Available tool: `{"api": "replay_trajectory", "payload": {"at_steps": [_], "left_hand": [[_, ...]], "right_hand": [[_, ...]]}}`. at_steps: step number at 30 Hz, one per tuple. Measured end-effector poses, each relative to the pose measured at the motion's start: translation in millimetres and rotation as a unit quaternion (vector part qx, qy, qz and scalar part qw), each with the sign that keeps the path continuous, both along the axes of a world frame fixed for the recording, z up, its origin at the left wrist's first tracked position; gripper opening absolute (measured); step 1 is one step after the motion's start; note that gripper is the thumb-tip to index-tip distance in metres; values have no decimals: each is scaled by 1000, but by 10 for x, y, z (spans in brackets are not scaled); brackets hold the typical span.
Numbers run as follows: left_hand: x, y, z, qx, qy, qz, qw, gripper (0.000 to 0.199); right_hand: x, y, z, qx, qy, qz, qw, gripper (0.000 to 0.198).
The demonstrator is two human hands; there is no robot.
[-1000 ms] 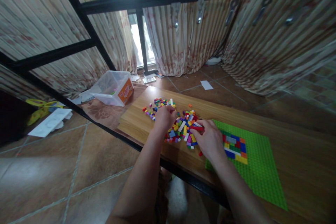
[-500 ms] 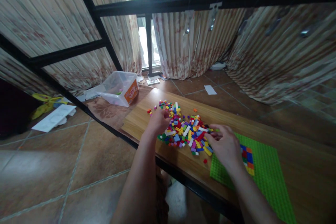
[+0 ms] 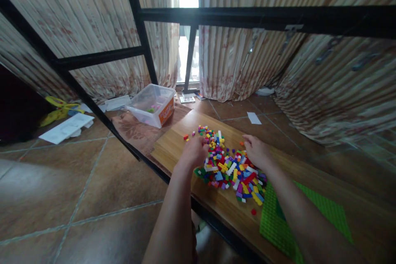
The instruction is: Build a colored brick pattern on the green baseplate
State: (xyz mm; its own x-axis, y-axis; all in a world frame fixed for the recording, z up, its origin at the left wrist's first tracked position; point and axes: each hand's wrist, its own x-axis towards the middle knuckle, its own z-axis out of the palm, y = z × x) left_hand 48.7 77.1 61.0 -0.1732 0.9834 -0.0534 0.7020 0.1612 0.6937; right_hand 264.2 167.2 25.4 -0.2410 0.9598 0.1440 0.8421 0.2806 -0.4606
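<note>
A heap of colourful toy building bricks (image 3: pixel 230 168) lies on the wooden tabletop (image 3: pixel 173 140). At the heap's left edge is my left hand (image 3: pixel 194 152), its fingers curled in; whatever they hold is too small to make out. My right hand (image 3: pixel 258 152) reaches over the far right side of the heap, fingers apart, close to a small orange brick (image 3: pixel 241 143). Under my right forearm lies a green studded baseplate (image 3: pixel 324 210), partly covered. The forearm hides the bricks fixed on it. A red round piece (image 3: pixel 253 212) sits by itself near the front edge.
A clear plastic box (image 3: pixel 145 109) with an orange label and a few pieces inside stands beyond the table's left end, on a brown mat (image 3: pixel 133 130). Black metal bars (image 3: pixel 216 16) cross in front of striped curtains. White paper (image 3: pixel 254 118) lies on the tiled floor.
My right hand has moved from the heap's right side to its far side, and its forearm now covers the bricks on the baseplate. My left hand stays by the heap. The view has shifted.
</note>
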Motion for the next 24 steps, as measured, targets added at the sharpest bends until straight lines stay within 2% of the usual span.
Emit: {"api": "replay_trajectory", "payload": {"at_steps": [4, 8, 10, 12, 17, 21, 24], "left_hand": [[-44, -2, 9, -13, 1, 12, 1000, 21], [-74, 0, 1, -12, -3, 17, 1000, 20], [-82, -1, -3, -14, -2, 17, 1000, 20], [-84, -3, -6, -16, -2, 22, 1000, 19], [-81, -15, -22, -1, -29, 32, 999, 18], [-89, -18, -43, 26, -73, 37, 996, 17], [-70, 4, -40, 35, -121, 40, 991, 20]], "right_hand": [[-78, 0, -80, -29, -10, 38, 999, 40], [-189, -87, 4, -36, 14, 77, 996, 38], [-317, -77, 77, -22, 15, 49, 998, 36], [-485, -47, 124, -36, 11, 29, 999, 39], [-861, 1, 52, -53, -70, -16, 996, 57], [-889, -15, 6, -33, -55, -35, 997, 57], [-787, -136, 96, 2, 1, -26, 1000, 63]]}}
